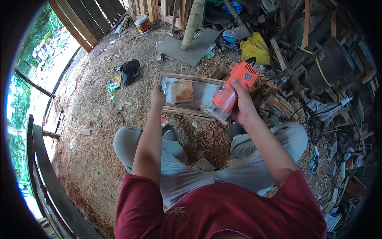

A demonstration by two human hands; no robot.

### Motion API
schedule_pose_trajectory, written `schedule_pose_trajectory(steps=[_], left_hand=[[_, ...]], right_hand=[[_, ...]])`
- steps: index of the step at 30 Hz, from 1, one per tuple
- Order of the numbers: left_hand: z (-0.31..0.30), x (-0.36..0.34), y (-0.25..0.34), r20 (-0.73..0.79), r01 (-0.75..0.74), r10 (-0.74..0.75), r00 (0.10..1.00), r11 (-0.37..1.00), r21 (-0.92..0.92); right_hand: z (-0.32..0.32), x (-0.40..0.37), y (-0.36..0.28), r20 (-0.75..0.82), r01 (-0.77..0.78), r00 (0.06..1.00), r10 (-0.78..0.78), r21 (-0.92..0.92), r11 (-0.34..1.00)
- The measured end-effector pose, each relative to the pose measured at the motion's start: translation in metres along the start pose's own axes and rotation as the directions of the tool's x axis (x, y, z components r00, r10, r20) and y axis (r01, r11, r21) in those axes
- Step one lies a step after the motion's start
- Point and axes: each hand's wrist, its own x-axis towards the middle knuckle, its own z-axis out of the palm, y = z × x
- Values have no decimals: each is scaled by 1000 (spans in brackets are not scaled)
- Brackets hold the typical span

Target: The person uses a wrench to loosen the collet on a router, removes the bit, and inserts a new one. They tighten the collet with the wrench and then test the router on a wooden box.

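- Head view, L hand (158, 98): at L end of shallow wooden tray (191, 76); fingers curled in, nr silver wrench (165, 87). Whether they grip wrench, tray edge or sth. small & dark: can't tell.
- R hand (243, 106): fingers wrapped round orange power tool (227, 95), thumb along its body.
- Power tool: at R end of tray, tilted; vented end far R, clear guard (215, 114) toward near L. Touching tray or just above: can't tell.
- Tray: on ground btwn hands, pale inside; holds wood block (182, 91), L of tool & apart from it.
- Cable (278, 115): dark, on R side, amid scrap wood; link to tool not clear.
- Surroundings: black bag (130, 72) & green packet (114, 83) far L of tray; grey sheet (194, 56) beyond it; yellow cloth (256, 48) far R.
- Handling note (judgement): firm full-hand grip on body, fingers off guard & vents; guard kept clear of block & wrench; any cord kept slack, off to R; L fingers well away from cutting end; tray steady.
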Motion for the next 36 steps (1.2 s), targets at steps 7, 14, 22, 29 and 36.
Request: schedule_pose_trajectory(steps=[7,14,22,29,36], left_hand=[[13,12,0,-77,-157,155,985,987,-21],[5,33,19,-130,-50,18,991,968,-244],[-188,-29,181,11,-211,285,958,736,-643],[-107,-37,117,264,95,9,965,920,-381],[-15,-34,67,544,-112,-138,828,909,401]], right_hand=[[-8,-3,-9,39,-62,997,60,48,997],[-10,-8,-2,122,55,992,-42,-109,993],[-2,2,-23,351,-134,936,16,314,940],[1,12,-28,257,65,960,-110,175,982],[23,-18,-53,340,273,903,-262,17,962]])
